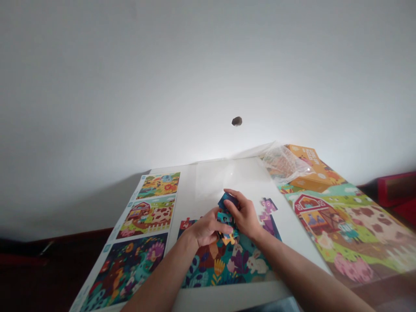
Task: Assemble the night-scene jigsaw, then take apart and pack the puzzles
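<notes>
My left hand (208,228) is closed around several loose jigsaw pieces (224,220), teal with some yellow, its thumb lying across them. Close beside it, my right hand (243,213) pinches a dark blue jigsaw piece (223,199) just above that bunch. Below both hands lies a partly joined jigsaw puzzle (198,279) with a white rabbit, leaves and flowers along its near side. A purple strip of pieces (268,216) runs up its right side. The puzzle's middle is partly hidden by my hands.
On the left lies a reference sheet (110,242) with three pictures. At right a finished farm puzzle (351,225) covers the table, with an orange box (307,158) and a clear plastic bag (284,162) behind it. The wall (162,86) has a hole (237,121).
</notes>
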A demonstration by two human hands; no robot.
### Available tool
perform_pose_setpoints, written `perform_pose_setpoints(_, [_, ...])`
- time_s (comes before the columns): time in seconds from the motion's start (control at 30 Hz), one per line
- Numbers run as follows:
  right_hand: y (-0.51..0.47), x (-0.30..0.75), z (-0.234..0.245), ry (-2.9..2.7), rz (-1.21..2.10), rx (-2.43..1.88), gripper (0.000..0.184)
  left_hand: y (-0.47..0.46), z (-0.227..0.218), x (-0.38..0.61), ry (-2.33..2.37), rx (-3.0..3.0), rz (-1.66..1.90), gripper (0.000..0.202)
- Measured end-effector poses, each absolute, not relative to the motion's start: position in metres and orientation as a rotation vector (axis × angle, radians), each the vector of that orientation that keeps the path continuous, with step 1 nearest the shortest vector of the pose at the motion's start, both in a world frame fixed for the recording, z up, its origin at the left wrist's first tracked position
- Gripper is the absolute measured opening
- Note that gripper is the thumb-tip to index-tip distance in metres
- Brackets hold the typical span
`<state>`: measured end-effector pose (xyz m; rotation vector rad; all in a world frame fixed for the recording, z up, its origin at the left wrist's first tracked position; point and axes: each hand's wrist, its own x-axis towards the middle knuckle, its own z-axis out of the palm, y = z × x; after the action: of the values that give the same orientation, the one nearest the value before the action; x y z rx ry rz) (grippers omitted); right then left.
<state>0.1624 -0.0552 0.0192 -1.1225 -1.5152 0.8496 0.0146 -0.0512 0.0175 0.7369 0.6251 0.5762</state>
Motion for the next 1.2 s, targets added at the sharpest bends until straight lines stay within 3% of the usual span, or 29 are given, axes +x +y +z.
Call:
perform_pose_setpoints(0.13, [-0.053,0.166,0.017,-1.544,0.799,-1.082,0.035,-0.05,0.019,0.016,0.619,0.731,0.621,0.049])
perform_pose_setpoints(0.6, [-0.052,0.162,0.013,-1.306,1.15,-0.757,0.024,-0.052,0.024,0.024,0.676,0.75,0.726,0.059])
perform_pose_setpoints(0.83, [-0.058,0.161,0.015,-1.313,0.785,-0.837,0.011,-0.045,0.015,0.018,0.589,0.659,0.75,0.036])
perform_pose_setpoints(0.9, [-0.059,0.162,0.016,-1.386,0.683,-0.85,0.006,-0.043,0.015,0.013,0.507,0.636,0.72,0.038])
perform_pose_setpoints(1.03, [-0.06,0.163,0.02,-1.542,0.622,-0.895,0.004,-0.042,0.017,0.006,0.389,0.555,0.686,0.046])
perform_pose_setpoints(1.2, [-0.059,0.166,0.025,-1.737,0.597,-0.886,0.007,-0.04,0.013,0.008,0.432,0.497,0.821,0.029])
